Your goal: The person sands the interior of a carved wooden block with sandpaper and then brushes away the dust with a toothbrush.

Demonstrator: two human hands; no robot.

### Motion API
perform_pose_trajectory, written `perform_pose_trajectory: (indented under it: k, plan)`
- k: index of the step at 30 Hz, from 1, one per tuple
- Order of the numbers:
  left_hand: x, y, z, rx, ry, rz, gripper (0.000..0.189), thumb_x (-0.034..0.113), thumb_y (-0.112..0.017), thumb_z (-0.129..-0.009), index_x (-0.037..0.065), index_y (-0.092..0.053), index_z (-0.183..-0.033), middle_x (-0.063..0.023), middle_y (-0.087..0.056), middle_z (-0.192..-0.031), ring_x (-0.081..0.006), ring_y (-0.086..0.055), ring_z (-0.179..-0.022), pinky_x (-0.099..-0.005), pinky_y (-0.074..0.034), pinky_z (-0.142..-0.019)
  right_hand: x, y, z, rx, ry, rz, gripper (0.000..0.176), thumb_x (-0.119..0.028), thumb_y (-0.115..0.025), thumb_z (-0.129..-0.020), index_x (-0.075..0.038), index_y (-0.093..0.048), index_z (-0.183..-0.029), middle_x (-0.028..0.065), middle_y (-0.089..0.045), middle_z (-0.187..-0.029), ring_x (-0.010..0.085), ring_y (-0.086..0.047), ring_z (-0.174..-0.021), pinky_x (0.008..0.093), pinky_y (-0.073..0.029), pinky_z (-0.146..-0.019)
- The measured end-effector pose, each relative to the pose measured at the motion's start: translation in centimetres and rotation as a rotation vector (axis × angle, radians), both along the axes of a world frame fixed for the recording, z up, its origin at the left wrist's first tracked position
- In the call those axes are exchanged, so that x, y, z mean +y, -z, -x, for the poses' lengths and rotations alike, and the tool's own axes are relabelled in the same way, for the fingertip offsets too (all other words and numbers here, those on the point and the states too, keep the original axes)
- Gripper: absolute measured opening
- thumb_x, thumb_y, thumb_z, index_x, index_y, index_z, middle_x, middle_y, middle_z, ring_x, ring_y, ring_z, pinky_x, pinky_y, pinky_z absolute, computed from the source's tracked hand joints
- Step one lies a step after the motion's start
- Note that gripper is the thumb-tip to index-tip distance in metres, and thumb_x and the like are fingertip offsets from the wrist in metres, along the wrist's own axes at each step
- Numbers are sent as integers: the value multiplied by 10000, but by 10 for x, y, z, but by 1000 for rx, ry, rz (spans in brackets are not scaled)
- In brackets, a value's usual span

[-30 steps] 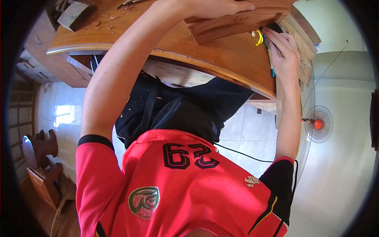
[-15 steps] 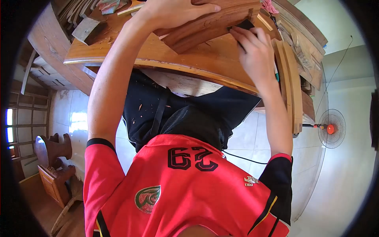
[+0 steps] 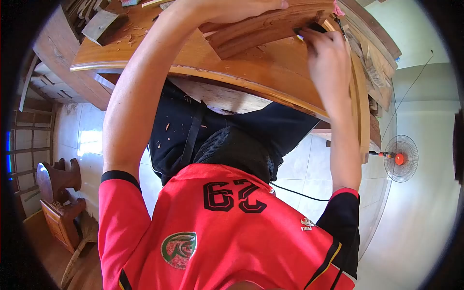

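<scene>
A reddish-brown wooden board [image 3: 263, 31] lies at a slant on the bench top. My left hand [image 3: 237, 9] grips its far side, with the thumb stretched along the wood and the other fingers mostly hidden. The fingers of my right hand [image 3: 326, 48] are closed on a small dark object [image 3: 315, 27] against the board's right part. Much of that object is covered by my fingers.
The bench top [image 3: 188, 55] carries wood shavings. A loose wood block [image 3: 104, 28] sits at its left, and long curved pieces [image 3: 358, 92] stand along the right. A fan [image 3: 400, 158] is farther right. Carved wooden furniture [image 3: 60, 212] stands lower left.
My right hand and the dark object have moved up and to the right. The board and my left hand also appear farther up and right, while the view itself has shifted slightly.
</scene>
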State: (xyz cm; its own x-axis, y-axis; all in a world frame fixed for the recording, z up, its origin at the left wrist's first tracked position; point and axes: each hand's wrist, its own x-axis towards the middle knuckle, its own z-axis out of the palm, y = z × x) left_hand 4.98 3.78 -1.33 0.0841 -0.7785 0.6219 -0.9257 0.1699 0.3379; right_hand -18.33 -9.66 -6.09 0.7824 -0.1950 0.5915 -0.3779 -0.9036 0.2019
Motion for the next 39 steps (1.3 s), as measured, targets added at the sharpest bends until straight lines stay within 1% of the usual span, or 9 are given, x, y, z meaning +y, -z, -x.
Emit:
perform_pose_trajectory:
  k: [3,8,12,15,28,31,34,37,39]
  plan:
    - [4,1,1,-27,-67,27,620,388,-721,-899,-19,-615,-1356,-298,-717,-1117,-467,-694,-1040,-496,-553,-944,7,2,-8,40,7,196,313,-38,-680,-842,-106,-798,-1124,32,-776,-1136,230,-643,-1024,370,-481,-882]
    - [6,-1,6,-35,-40,30,606,368,-709,-903,-33,-616,-1349,-309,-713,-1098,-478,-689,-1026,-503,-552,-938,-1,-11,-3,11,37,-110,300,-12,-673,-843,-60,-789,-1115,85,-782,-1059,271,-659,-998,386,-509,-890]
    - [8,-5,9,-34,-53,-28,603,358,-705,-900,-30,-614,-1353,-304,-717,-1080,-479,-689,-1015,-511,-550,-931,19,6,-13,76,-43,102,251,-36,-683,-865,-89,-802,-1080,91,-782,-1062,281,-654,-992,399,-522,-894]
    - [6,-12,18,-44,-14,-83,601,348,-704,-896,-28,-614,-1355,-300,-720,-1071,-477,-691,-1009,-511,-552,-925,1,2,2,72,-38,-75,283,-32,-678,-849,-71,-793,-1105,71,-781,-1102,252,-653,-991,375,-515,-890]
    - [0,1,14,-83,-68,12,616,355,-705,-896,-27,-608,-1369,-311,-716,-1061,-477,-691,-1009,-512,-549,-925,5,6,-2,42,29,133,321,-36,-660,-864,-97,-793,-1149,56,-772,-1178,257,-653,-990,375,-511,-880]
    - [3,-7,14,-64,-82,-39,612,358,-704,-898,-18,-609,-1372,-309,-716,-1060,-476,-690,-1013,-514,-549,-924,6,10,-3,96,-81,53,324,-34,-662,-857,-98,-793,-1146,70,-772,-1167,258,-652,-995,371,-506,-886]
    - [2,-10,20,-75,-78,-61,605,357,-705,-897,-10,-614,-1369,-305,-718,-1059,-473,-690,-1014,-514,-549,-921,-7,-3,4,40,111,-125,302,-39,-681,-856,-115,-804,-1121,86,-770,-1071,265,-664,-967,386,-520,-862]
    - [2,-3,18,-74,-94,-42,599,359,-705,-896,-8,-618,-1362,-301,-719,-1065,-470,-690,-1018,-512,-549,-922,-2,10,-5,25,-74,145,277,-55,-715,-869,-133,-812,-1117,103,-740,-994,291,-678,-935,409,-532,-820]
    - [3,-8,18,-78,-87,-68,599,362,-703,-898,-11,-617,-1359,-296,-718,-1084,-465,-688,-1032,-512,-548,-926,-1,8,-2,17,-80,-225,255,-71,-731,-893,-118,-807,-1132,107,-714,-964,268,-674,-877,380,-528,-777]
